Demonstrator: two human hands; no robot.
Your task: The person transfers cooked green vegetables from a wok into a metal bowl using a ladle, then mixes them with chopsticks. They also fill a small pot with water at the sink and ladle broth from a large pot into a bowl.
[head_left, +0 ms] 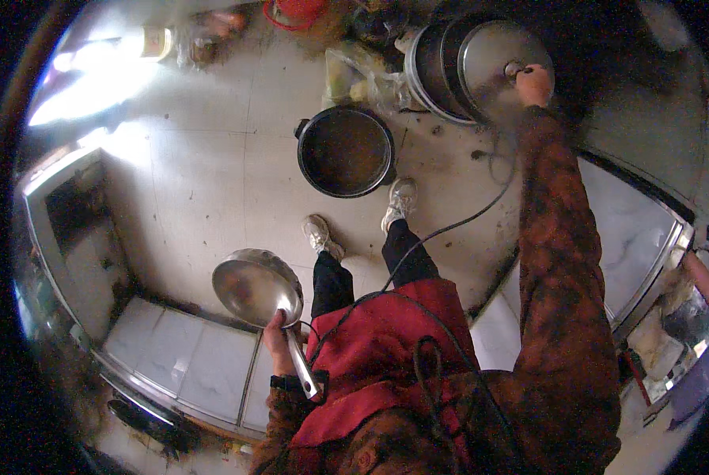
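Note:
A metal frying pan (250,291) is tilted in front of my left side, and my left hand (278,344) grips it where the long metal handle (302,365) meets the bowl. Far out at the upper right, my right hand (534,86) is closed at the knob of a round metal lid (488,56). That lid leans over a large pot (414,65), covering part of its opening. Near my feet, a dark round pot (345,151) with side handles stands on the floor; its inside looks brown.
Clear plastic bags (366,83) lie between the two pots. A dark cord (467,221) runs from my body across the floor. White-panelled cabinets (179,353) are at lower left, with more (621,231) at right. A red container (298,9) is at the top.

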